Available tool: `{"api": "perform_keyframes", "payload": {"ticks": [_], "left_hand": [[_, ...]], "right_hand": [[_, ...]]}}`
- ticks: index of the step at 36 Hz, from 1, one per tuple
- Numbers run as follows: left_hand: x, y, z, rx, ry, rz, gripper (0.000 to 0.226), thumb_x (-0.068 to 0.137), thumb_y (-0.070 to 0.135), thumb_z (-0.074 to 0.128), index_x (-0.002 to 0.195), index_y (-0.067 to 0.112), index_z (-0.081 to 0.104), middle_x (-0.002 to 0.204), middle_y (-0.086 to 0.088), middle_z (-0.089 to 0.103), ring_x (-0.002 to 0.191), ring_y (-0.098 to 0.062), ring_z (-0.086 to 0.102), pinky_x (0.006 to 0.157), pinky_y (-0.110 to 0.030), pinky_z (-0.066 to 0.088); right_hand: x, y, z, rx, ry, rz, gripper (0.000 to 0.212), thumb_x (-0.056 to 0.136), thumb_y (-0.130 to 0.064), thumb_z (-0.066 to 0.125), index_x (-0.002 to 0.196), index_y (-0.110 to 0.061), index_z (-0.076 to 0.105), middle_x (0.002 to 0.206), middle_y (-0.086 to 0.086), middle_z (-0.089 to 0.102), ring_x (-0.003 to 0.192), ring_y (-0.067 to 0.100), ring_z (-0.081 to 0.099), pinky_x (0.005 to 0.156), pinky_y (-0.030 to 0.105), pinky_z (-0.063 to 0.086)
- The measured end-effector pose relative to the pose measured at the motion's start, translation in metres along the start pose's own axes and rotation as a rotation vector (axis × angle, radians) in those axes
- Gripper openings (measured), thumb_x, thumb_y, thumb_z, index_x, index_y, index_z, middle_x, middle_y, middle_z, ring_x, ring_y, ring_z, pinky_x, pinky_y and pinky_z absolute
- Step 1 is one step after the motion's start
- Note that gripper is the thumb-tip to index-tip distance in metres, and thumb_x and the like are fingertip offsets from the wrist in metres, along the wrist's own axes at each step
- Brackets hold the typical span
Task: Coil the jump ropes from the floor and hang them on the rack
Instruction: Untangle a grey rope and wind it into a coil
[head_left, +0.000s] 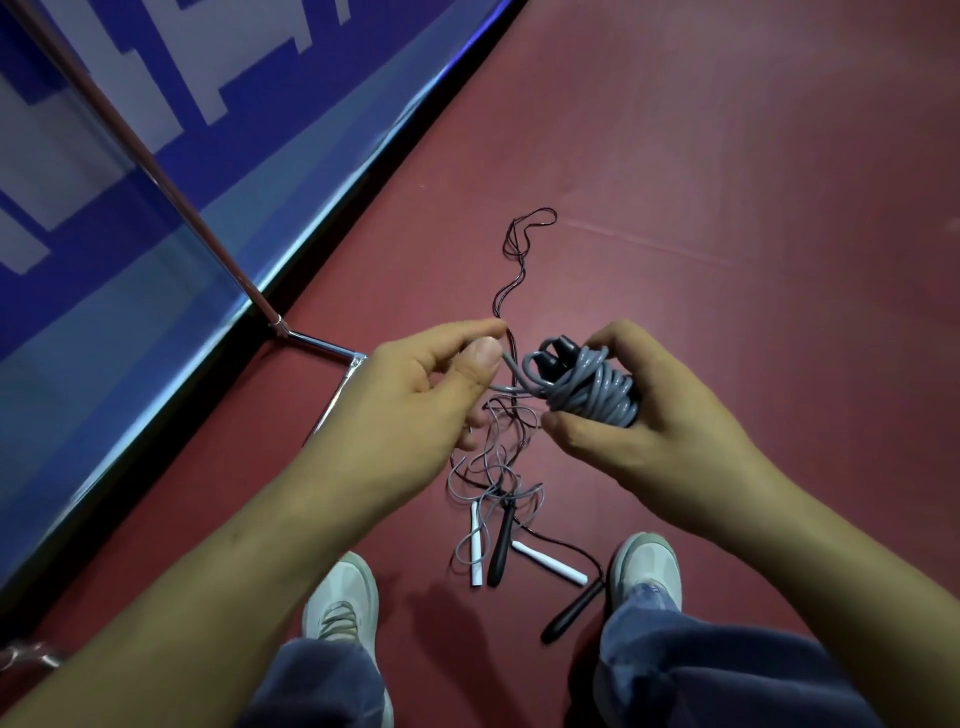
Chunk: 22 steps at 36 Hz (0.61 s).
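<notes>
My right hand (670, 415) grips a coiled grey jump rope (592, 389) wound around its black handles, whose ends stick out at the top of the coil. My left hand (421, 400) pinches the loose grey end of that rope between thumb and forefinger, just left of the coil. Below my hands, a tangle of thin ropes (498, 457) lies on the red floor. Among them are two white handles (548, 561) and two black handles (501, 545). A thin dark rope (519, 249) trails away from the tangle.
The metal rack's pole (156, 171) slants up at the left, and its base bars (322, 345) lie on the floor beside my left hand. A blue barrier board (156, 260) runs along the left. My two shoes (343, 597) stand on either side of the handles.
</notes>
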<state>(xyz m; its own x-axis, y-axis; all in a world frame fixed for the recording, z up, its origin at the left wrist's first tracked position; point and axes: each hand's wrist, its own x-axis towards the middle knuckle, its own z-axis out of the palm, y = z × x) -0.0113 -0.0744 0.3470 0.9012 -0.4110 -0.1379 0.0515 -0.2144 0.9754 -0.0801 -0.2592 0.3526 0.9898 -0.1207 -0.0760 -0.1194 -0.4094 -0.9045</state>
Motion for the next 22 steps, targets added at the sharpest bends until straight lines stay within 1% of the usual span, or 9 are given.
{"api": "perform_keyframes", "payload": {"ticks": [2,4,8,12,14,16,18,20,22], "left_hand": [[-0.001,0.003,0.007,-0.149,0.056,-0.041,0.012,0.098,0.027,0.065,0.105,0.024,0.074,0.081,0.002,0.071,0.076,-0.022,0.073,0.072,-0.037,0.06],[-0.003,0.008,0.014,-0.289,0.099,-0.114,0.009,0.096,0.014,0.064,0.091,0.016,0.072,0.082,-0.005,0.073,0.077,-0.021,0.073,0.072,-0.031,0.06],[-0.002,0.005,0.016,-0.424,0.141,-0.229,0.008,0.09,0.015,0.068,0.083,0.015,0.073,0.096,-0.015,0.075,0.094,-0.023,0.072,0.079,-0.037,0.058],[-0.005,0.013,0.023,-0.604,0.131,-0.273,0.013,0.092,0.006,0.058,0.09,0.012,0.07,0.089,-0.013,0.069,0.091,-0.027,0.067,0.095,-0.049,0.056],[-0.007,0.015,0.028,-0.646,0.146,-0.243,0.017,0.093,0.002,0.057,0.088,0.009,0.07,0.079,-0.01,0.07,0.084,-0.026,0.07,0.091,-0.047,0.059],[-0.009,0.014,0.032,-0.584,0.187,-0.172,0.026,0.095,0.0,0.057,0.081,0.013,0.075,0.075,-0.006,0.071,0.081,-0.023,0.072,0.083,-0.039,0.062],[-0.012,0.012,0.036,-0.414,0.23,-0.066,0.03,0.096,0.002,0.06,0.079,0.017,0.079,0.078,-0.001,0.076,0.083,-0.021,0.075,0.08,-0.035,0.062],[-0.014,0.008,0.039,-0.214,0.264,0.039,0.017,0.094,0.015,0.065,0.098,0.022,0.08,0.086,0.002,0.078,0.087,-0.019,0.076,0.086,-0.04,0.061],[-0.014,0.005,0.039,-0.082,0.285,0.067,0.025,0.092,0.026,0.064,0.112,0.021,0.077,0.088,0.003,0.078,0.086,-0.017,0.076,0.086,-0.042,0.06]], "right_hand": [[-0.001,-0.001,0.001,-0.053,0.025,-0.015,0.033,0.082,-0.019,0.081,0.097,-0.019,0.051,0.071,0.004,0.063,0.053,0.008,0.047,0.049,0.024,0.043],[-0.001,-0.002,0.003,-0.1,0.049,-0.021,0.034,0.082,-0.02,0.081,0.096,-0.022,0.05,0.073,0.002,0.064,0.051,0.007,0.045,0.048,0.02,0.041],[-0.002,-0.003,0.005,-0.12,0.079,-0.014,0.034,0.083,-0.02,0.08,0.095,-0.022,0.048,0.074,0.002,0.064,0.05,0.007,0.043,0.046,0.02,0.04],[-0.002,-0.004,0.006,-0.127,0.096,-0.006,0.035,0.082,-0.022,0.08,0.095,-0.022,0.047,0.073,0.007,0.065,0.05,0.008,0.043,0.047,0.024,0.04],[-0.001,-0.005,0.007,-0.133,0.111,0.01,0.035,0.083,-0.022,0.08,0.096,-0.021,0.047,0.07,0.007,0.065,0.049,0.006,0.042,0.046,0.02,0.039],[0.002,-0.004,0.006,-0.147,0.121,0.033,0.036,0.083,-0.022,0.08,0.098,-0.02,0.047,0.068,0.002,0.064,0.048,0.005,0.044,0.044,0.016,0.037],[0.003,-0.003,0.006,-0.168,0.119,0.049,0.036,0.084,-0.022,0.08,0.099,-0.018,0.047,0.067,-0.002,0.062,0.048,0.005,0.044,0.043,0.014,0.036],[0.004,-0.002,0.008,-0.197,0.116,0.048,0.037,0.084,-0.024,0.079,0.097,-0.016,0.045,0.065,-0.001,0.059,0.048,0.007,0.044,0.041,0.015,0.034],[0.002,-0.001,0.009,-0.225,0.114,0.038,0.038,0.084,-0.025,0.079,0.096,-0.016,0.044,0.065,0.001,0.059,0.049,0.008,0.044,0.042,0.017,0.034]]}}
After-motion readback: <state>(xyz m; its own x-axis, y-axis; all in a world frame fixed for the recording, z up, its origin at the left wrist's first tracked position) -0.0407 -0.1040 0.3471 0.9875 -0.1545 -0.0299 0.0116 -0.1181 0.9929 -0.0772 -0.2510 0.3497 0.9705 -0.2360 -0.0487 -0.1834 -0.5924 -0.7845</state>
